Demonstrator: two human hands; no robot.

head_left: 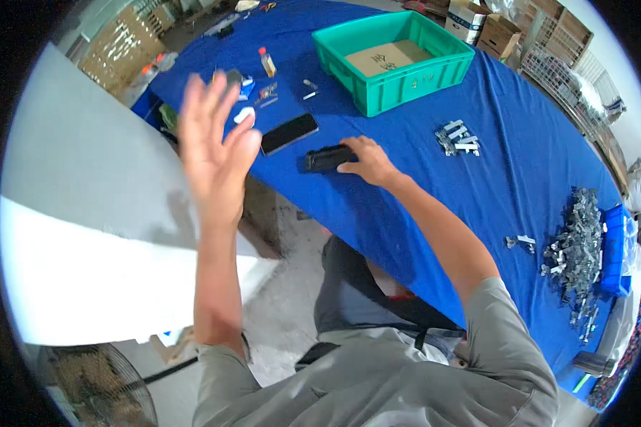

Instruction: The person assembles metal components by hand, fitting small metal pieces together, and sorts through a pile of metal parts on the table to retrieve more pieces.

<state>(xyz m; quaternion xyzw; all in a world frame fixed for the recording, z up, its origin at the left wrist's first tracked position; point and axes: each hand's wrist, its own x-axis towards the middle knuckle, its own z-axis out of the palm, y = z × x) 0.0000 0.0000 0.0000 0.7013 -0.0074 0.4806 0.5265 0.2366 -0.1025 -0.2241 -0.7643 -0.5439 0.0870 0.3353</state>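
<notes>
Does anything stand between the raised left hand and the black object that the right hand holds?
Nothing upright is visible between the left hand and the black object; a flat dark slab lies on the blue cloth between them.

Right hand point(367, 162) on black object point(325, 159), left hand point(217, 153) raised, green bin point(395, 64)

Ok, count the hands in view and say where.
2. The left hand is raised, open, in the air; the right hand grips one end of a black case on the blue cloth.
</notes>
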